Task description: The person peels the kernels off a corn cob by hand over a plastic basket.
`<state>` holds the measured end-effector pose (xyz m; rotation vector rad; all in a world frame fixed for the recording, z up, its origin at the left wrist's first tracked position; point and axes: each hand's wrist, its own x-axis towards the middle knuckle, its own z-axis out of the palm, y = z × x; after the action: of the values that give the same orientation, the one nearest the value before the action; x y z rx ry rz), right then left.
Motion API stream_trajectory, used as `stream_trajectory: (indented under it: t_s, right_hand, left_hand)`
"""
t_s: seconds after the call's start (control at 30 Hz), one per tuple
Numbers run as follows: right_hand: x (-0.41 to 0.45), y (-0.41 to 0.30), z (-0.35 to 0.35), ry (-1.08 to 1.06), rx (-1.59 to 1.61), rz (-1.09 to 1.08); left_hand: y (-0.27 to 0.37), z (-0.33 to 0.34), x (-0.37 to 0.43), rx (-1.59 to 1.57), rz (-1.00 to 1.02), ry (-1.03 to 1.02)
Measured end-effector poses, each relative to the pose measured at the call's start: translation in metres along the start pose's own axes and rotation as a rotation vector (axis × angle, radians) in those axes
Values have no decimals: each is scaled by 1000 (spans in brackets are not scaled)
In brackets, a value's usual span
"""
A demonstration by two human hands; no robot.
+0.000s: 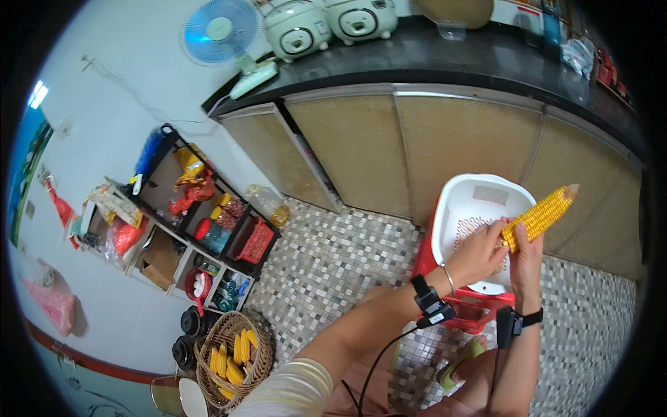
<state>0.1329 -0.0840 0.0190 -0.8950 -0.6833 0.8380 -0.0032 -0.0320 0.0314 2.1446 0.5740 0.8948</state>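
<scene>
A yellow ear of corn (542, 216) is tilted over a white plastic colander basket (451, 208), its pale bare tip pointing up and right. My right hand (526, 258) grips the lower part of the ear, thumb across the kernels. My left hand (480, 251) has its curled fingers on the ear's lower end. Loose kernels appear to lie in the basket under my hands, though my left hand hides part of its bottom. The basket rests on a red plastic stool (471, 318) in front of my knees.
A wicker basket (268, 346) of corn ears stands at lower left. Behind it is a shelf rack (180, 234) with bags and jars. A plastic jug (271, 206) sits by the cabinet doors (344, 146). The dark countertop (432, 57) bears a fan (221, 31) and two rice cookers (359, 21).
</scene>
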Motion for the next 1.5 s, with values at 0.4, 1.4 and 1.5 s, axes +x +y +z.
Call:
stream_trajectory:
  t_s: [0.4,1.4,1.5]
  right_hand:
    - [7,6,4,12,-32,-24]
    - [-2,-9,17,-36,181,102]
    - [0,-4,13,-86,147,115]
  left_hand:
    - [-7,-3,3,37,-26,109]
    - [-10,12,-2,-529,-310,-89]
    - [-11,8,-3,-565,-327,-80]
